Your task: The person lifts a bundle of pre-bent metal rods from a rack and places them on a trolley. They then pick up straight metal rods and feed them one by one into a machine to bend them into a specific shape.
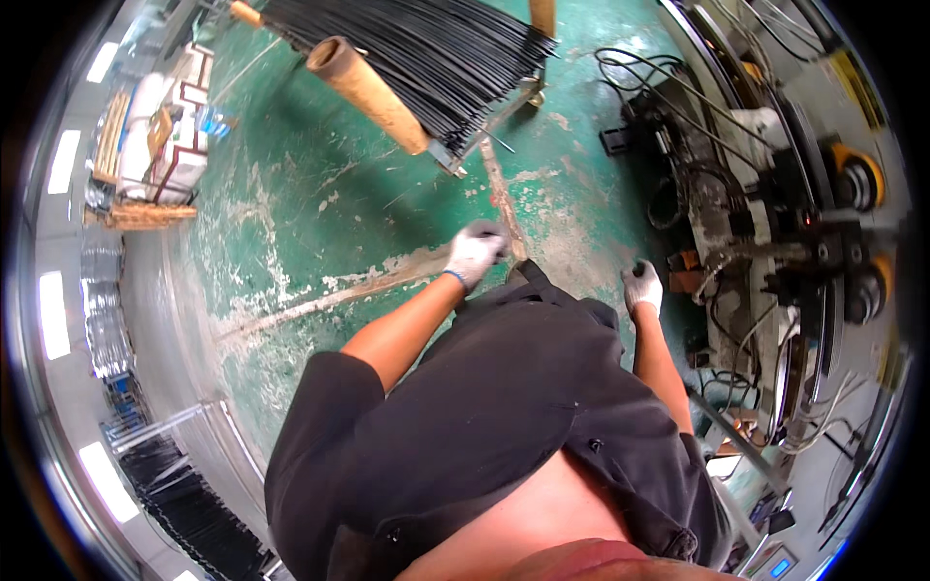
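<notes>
My left hand, in a white knit glove with darker fingers, hangs in front of my body with its fingers curled in. Nothing shows in it. My right hand, gloved the same way, is held low on the right, also with curled fingers and no visible object. It is nearest to the machine on the right, apart from it. Ahead of my left hand, out of touch, stands a metal rack bearing a bundle of long black rods. A brown cardboard tube sits at the rack's near corner.
Worn green floor lies around me. Black cables run by the machine, which has yellow-and-black round parts. White strapped packages rest on a wooden pallet at far left. Another rack with black rods stands lower left.
</notes>
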